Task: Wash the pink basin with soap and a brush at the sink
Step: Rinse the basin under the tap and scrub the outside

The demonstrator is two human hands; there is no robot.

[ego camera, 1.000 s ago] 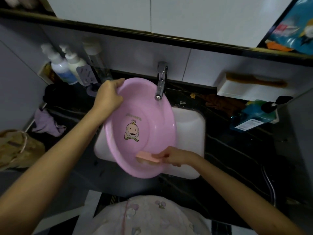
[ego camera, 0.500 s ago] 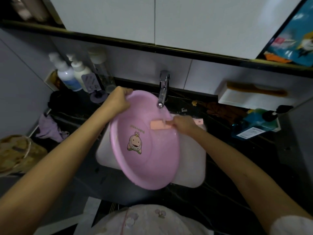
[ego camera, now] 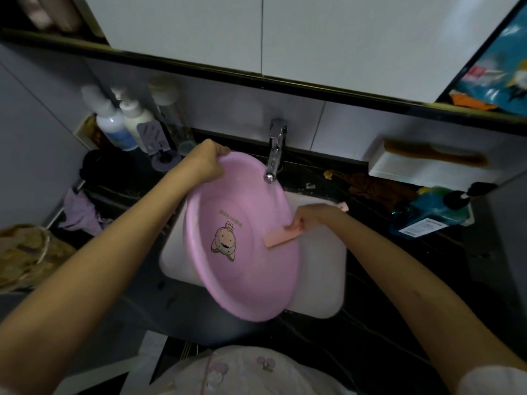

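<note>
Head view. Left hand (ego camera: 206,161) grips the far rim of the basin (ego camera: 242,238), held tilted over the white sink (ego camera: 322,280). Right hand (ego camera: 309,218) holds a pink brush (ego camera: 281,237) against the basin's right inner wall, below the tap (ego camera: 275,151).

Pink basin (ego camera: 256,269) w/ cartoon print inside. Brush (ego camera: 281,237) salmon-pink; sink (ego camera: 319,280) white. Counter (ego camera: 370,309) black, faintly veined.

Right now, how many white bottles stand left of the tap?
2: the blue-label bottle by the left wall, the cream bottle just right of it. More may hide behind them.
</note>
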